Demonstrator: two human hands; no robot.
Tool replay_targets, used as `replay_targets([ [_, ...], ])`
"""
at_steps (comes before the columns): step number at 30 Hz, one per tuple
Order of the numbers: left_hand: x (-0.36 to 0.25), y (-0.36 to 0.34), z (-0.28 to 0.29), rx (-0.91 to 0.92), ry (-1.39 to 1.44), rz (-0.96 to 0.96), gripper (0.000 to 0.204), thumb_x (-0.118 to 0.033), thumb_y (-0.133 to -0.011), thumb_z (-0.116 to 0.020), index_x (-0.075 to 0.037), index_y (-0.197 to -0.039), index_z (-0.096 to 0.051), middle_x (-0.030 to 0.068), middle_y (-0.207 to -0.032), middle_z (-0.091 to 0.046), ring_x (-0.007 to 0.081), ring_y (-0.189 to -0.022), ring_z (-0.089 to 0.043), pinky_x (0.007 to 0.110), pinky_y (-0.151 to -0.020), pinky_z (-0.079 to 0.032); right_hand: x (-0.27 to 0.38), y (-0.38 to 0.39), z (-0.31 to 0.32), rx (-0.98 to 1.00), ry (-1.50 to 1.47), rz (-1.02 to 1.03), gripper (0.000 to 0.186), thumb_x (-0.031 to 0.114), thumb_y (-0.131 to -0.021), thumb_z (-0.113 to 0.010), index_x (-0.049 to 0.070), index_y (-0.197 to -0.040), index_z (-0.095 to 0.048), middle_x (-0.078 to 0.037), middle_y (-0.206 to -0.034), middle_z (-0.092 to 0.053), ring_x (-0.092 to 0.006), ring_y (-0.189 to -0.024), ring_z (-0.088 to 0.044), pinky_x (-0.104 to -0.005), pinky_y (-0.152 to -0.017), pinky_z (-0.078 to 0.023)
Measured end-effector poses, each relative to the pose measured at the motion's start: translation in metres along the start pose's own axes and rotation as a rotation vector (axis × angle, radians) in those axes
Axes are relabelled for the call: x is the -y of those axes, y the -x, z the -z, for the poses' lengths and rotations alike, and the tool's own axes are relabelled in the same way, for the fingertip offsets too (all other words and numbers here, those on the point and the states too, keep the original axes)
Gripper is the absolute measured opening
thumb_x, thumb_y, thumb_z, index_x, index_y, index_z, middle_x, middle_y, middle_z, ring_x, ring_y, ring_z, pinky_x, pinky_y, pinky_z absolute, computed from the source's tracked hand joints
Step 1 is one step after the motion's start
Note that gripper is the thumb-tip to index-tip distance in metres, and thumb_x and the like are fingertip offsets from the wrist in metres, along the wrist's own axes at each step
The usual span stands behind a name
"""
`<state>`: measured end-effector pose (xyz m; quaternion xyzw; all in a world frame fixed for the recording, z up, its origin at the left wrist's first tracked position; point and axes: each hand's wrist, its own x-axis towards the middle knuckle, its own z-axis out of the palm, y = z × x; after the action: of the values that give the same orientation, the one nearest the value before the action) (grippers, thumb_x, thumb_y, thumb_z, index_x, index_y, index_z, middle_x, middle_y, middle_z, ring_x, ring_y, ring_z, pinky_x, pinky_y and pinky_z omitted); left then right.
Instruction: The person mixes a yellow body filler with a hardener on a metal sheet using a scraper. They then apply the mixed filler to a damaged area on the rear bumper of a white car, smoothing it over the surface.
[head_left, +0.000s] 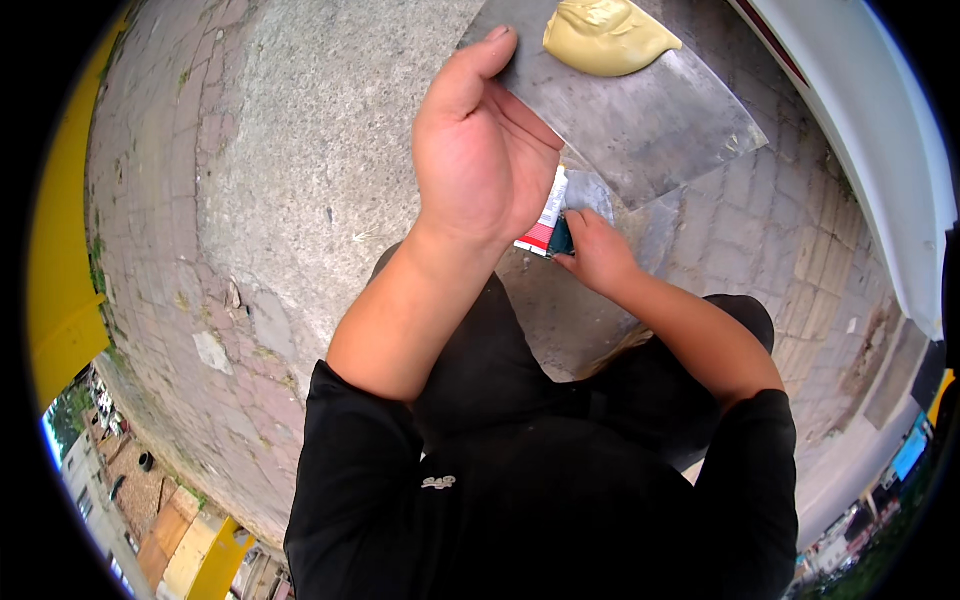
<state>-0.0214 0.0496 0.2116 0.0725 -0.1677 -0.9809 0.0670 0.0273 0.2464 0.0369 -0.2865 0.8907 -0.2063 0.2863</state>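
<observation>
Here's my left hand (482, 165) curled at the metal plate (640, 135), thumb along its edge, beige paste (605, 40) on top. Just below it, my right hand (602, 255) pinches a small tube (546, 218), long axis slanting up-right, red end toward me.

Pale mustard-yellow paste (608, 42) at the far edge of a mottled grey metal sheet (650, 140).
Below the sheet's near edge, a tube (546, 213) in white and red beside a dark green piece (562, 238); black T-shirt (560, 510) with white emblem (438, 482); pinkish-grey, brick-patterned paving (150, 200).
</observation>
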Motion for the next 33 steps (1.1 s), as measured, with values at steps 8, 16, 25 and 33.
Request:
replay_targets([
  [8, -0.004, -0.002, 0.002, 0.069, 0.011, 0.003, 0.033, -0.017, -0.097, -0.044, 0.002, -0.12, -0.056, 0.0122, -0.124, -0.062, 0.0267, -0.12, -0.057, 0.045, -0.108, -0.039, -0.001, -0.015, -0.01, 0.15, -0.053, -0.276, 0.042, 0.024, -0.075, -0.077, -0.001, -0.103, -0.058, -0.021, -0.098, -0.066, -0.0397, -0.091, -0.065, -0.0466, -0.079, -0.053],
  [16, 0.011, -0.013, -0.002, 0.029, -0.049, 0.008, 0.034, -0.018, -0.097, -0.043, 0.002, -0.122, -0.055, 0.0129, -0.127, -0.061, 0.0274, -0.122, -0.056, 0.046, -0.109, -0.038, -0.029, -0.008, -0.014, 0.397, -0.295, -0.347, 0.033, 0.029, -0.08, -0.071, -0.003, -0.088, -0.066, -0.022, -0.087, -0.069, -0.0399, -0.085, -0.066, -0.0466, -0.076, -0.053],
  [25, 0.034, -0.026, -0.002, -0.033, -0.132, 0.002, 0.036, -0.018, -0.097, -0.043, 0.003, -0.124, -0.053, 0.0131, -0.129, -0.06, 0.027, -0.122, -0.055, 0.045, -0.11, -0.036, -0.002, 0.008, -0.058, 0.242, -0.762, -0.753, 0.042, 0.033, -0.083, -0.073, -0.006, -0.091, -0.061, -0.023, -0.085, -0.068, -0.0363, -0.077, -0.068, -0.0442, -0.073, -0.053],
  [33, 0.038, -0.033, 0.004, -0.035, -0.128, 0.068, 0.038, -0.019, -0.099, -0.041, 0.005, -0.126, -0.053, 0.0153, -0.128, -0.06, 0.0283, -0.121, -0.056, 0.044, -0.108, -0.038, 0.019, 0.026, -0.099, 0.023, -1.381, -0.902, 0.022, 0.017, -0.093, -0.064, 0.0, -0.096, -0.051, -0.012, -0.083, -0.063, -0.0229, -0.065, -0.068, -0.0349, -0.055, -0.057],
])
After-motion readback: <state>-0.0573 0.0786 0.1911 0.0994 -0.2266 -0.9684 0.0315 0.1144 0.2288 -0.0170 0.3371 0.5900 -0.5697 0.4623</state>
